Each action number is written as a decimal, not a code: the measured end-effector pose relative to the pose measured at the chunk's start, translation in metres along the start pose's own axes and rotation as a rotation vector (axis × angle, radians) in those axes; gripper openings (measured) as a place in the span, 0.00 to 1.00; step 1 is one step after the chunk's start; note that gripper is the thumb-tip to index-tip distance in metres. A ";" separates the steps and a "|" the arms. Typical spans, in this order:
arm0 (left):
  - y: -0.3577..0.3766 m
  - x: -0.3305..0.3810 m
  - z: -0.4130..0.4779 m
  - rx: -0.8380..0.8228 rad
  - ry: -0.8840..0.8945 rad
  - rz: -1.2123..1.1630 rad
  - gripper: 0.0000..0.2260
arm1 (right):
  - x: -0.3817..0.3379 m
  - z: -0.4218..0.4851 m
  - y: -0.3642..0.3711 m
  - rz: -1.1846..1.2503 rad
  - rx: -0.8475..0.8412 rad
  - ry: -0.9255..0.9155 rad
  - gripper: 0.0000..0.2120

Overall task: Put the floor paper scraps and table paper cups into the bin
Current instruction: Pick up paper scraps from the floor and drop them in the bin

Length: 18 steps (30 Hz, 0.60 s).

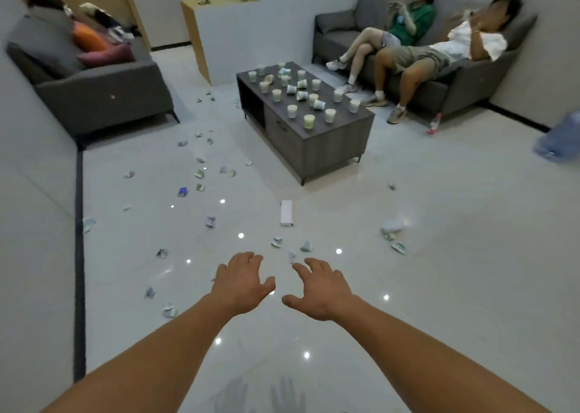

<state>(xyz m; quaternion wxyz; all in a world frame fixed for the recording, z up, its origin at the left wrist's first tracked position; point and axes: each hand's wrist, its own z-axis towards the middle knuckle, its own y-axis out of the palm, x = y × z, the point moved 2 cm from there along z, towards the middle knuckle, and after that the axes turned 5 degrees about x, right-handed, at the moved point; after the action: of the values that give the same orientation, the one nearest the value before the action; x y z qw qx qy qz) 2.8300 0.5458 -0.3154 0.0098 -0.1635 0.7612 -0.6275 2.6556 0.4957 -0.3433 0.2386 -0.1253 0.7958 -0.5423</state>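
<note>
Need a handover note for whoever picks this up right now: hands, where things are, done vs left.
Left hand: open, holds nothing, stretched out over the floor.
Right hand: open, holds nothing, beside the left.
Paper scraps: strewn over the floor, from just past the fingertips up to the left of the coffee table.
Paper cups: many on the coffee table's top, most upright, several tipped over.
Bin: not in view.
Done: nothing that shows.
Left: all scraps and all cups. Probably find the bin first.
</note>
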 end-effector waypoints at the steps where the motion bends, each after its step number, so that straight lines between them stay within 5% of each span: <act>1: 0.001 0.027 0.011 -0.003 0.040 0.010 0.30 | 0.026 -0.004 -0.008 0.010 0.015 0.038 0.40; 9: 0.022 0.195 0.083 -0.094 0.292 0.051 0.30 | 0.192 -0.034 -0.051 0.113 0.098 0.328 0.40; 18: 0.044 0.299 0.202 -0.193 0.415 0.084 0.30 | 0.323 0.008 -0.080 0.108 0.068 0.496 0.40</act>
<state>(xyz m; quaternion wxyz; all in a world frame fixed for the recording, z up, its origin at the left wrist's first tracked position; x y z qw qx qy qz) 2.5812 0.2827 -0.3436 -0.1363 0.0007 0.8094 -0.5712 2.3793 0.3105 -0.3503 0.0687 0.0624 0.8168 -0.5694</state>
